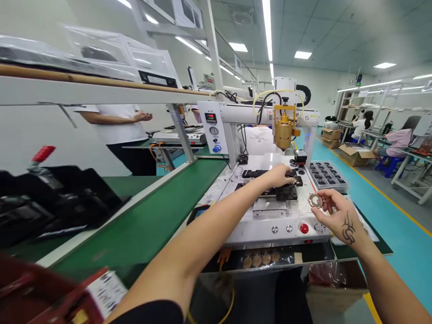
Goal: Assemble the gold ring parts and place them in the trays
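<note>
My right hand (339, 213) holds a round, rose-gold-rimmed watch case (316, 200) between thumb and fingers, to the right of the machine bed. My left hand (281, 175) reaches over the bed, its fingers bent together at the black fixture (286, 192). A small shiny bit shows by its fingertips, too small to name. Above that hand hangs the machine's brass-coloured dispensing head (284, 135), apart from it. The white benchtop machine (243, 231) carries the fixture and has a row of buttons along its front.
A clear tray of black parts (327, 174) stands at the bed's right. A red emergency button (304, 228) juts from the front panel. Left runs a green conveyor belt (145, 220). The control box (213, 128) stands behind. A person in a white shirt (118, 123) stands beyond the belt.
</note>
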Demonstrator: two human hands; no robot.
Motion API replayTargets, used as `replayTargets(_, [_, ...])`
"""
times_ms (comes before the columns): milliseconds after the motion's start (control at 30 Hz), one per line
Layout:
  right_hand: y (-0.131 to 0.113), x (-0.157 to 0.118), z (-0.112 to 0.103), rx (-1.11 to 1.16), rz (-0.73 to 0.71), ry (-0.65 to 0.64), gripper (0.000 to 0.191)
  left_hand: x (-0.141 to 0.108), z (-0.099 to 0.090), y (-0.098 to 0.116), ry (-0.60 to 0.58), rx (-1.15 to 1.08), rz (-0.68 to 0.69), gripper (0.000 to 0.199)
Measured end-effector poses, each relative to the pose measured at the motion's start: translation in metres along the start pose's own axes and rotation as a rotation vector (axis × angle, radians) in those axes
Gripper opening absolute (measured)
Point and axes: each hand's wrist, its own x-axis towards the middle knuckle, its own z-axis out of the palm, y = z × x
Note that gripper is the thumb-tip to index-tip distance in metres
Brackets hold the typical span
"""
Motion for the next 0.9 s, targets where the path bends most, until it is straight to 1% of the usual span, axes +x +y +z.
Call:
replayTargets(33, [0.002,-0.002,-0.007,0.012,0.033,0.007,0.035,0.015,0.004,0.001,-0.042,0.007,-0.017,0.042])
replayTargets(100, [0.008,-0.006,-0.02,0.024,0.108,0.018,0.035,0.037,0.01,-0.001,-0.126,0.02,-0.051,0.042])
replayTargets(200, [0.023,-0.001,-0.032,0.018,0.182,0.042,0.038,0.055,0.013,-0.006,-0.2,0.037,-0.073,0.041])
replayTargets(300, [0.041,0.019,-0.027,0.048,0.202,0.05,0.045,0.064,0.013,-0.004,-0.211,0.049,-0.079,0.039])
replayTargets(400, [0.059,0.047,-0.009,0.07,0.164,-0.04,0.049,0.061,0.012,0.003,-0.153,0.032,-0.068,0.034])
replayTargets(467, [0.07,0.066,0.007,0.065,0.132,-0.115,0.048,0.051,0.007,0.004,-0.073,-0.011,-0.043,0.03])
replayTargets(533, [0.079,0.087,0.024,0.053,0.108,-0.188,0.045,0.035,-0.002,0.002,0.031,-0.074,-0.01,0.03])
replayTargets(600, [0.086,0.108,0.04,0.037,0.086,-0.272,0.042,0.016,-0.014,-0.001,0.127,-0.143,0.022,0.031])
replayTargets(700, [0.093,0.139,0.059,0.017,0.069,-0.415,0.038,-0.019,-0.031,-0.006,0.225,-0.228,0.05,0.028])
replayTargets(800, [0.098,0.16,0.068,0.003,0.055,-0.567,0.041,-0.058,-0.044,-0.01,0.292,-0.281,0.057,0.026])
replayTargets(900, [0.102,0.171,0.068,-0.014,0.026,-0.665,0.046,-0.096,-0.051,-0.014,0.328,-0.322,0.071,0.025])
